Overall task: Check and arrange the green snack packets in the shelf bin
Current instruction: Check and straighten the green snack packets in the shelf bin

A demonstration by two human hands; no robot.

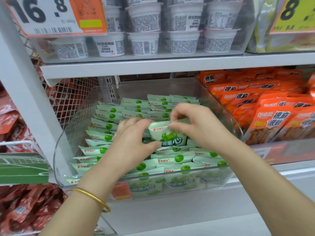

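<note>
A clear plastic shelf bin holds several pale green snack packets stacked in rows. One green packet is lifted upright above the pile, its front facing me. My left hand pinches its left side, thumb below and fingers curled over the top edge. My right hand pinches the packet's upper right edge between thumb and fingers. A gold bangle sits on my left wrist.
Orange snack packets fill the bin to the right. White cups stand on the shelf above, under price signs. Red packets lie at lower left, behind a wire mesh divider.
</note>
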